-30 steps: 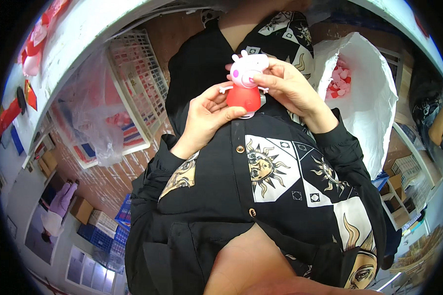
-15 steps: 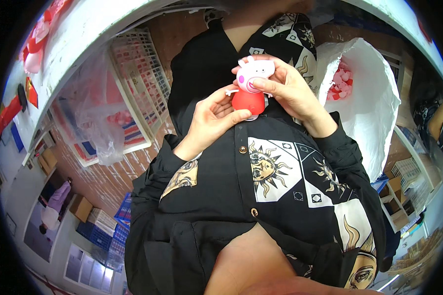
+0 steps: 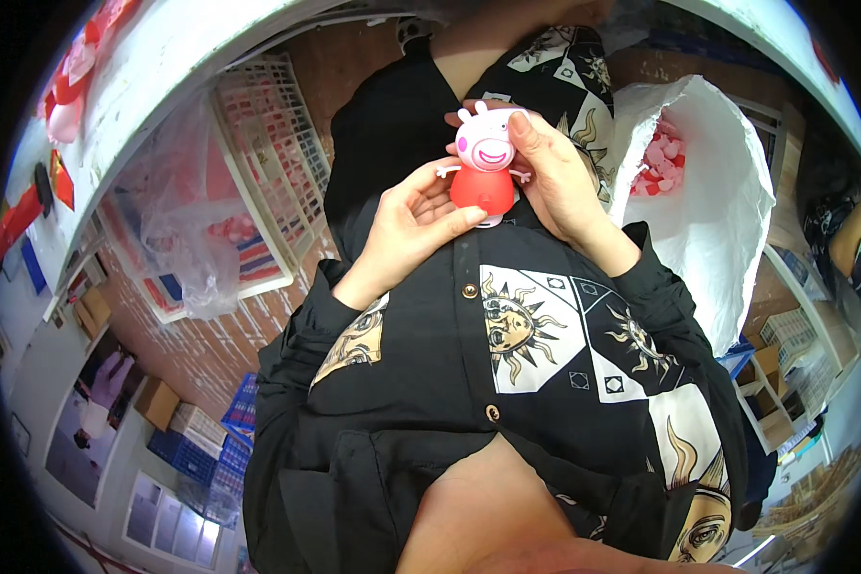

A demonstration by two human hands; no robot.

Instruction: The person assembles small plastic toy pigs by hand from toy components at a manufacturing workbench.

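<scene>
A toy pig figure (image 3: 485, 182) with a pink head, red body and small white arms is held upright in front of my torso, its printed face toward me. My left hand (image 3: 416, 225) grips the red lower body, thumb across its front and fingers behind. Around the head's right side my right hand (image 3: 560, 177) is closed, with the thumb near the snout and the other fingers behind it. The backs of both hands' fingertips are partly hidden by the toy.
To my right stands a white sack (image 3: 708, 220) with red and pink pieces (image 3: 662, 161) inside. On my left are a white plastic crate (image 3: 292, 158) of similar parts and a clear plastic bag (image 3: 201, 258). A white table edge (image 3: 201, 33) curves across the far side.
The toy's head has turned so that its mouth and snout face me more squarely. My right thumb has moved up from the mouth to beside the snout. The left hand keeps its grip.
</scene>
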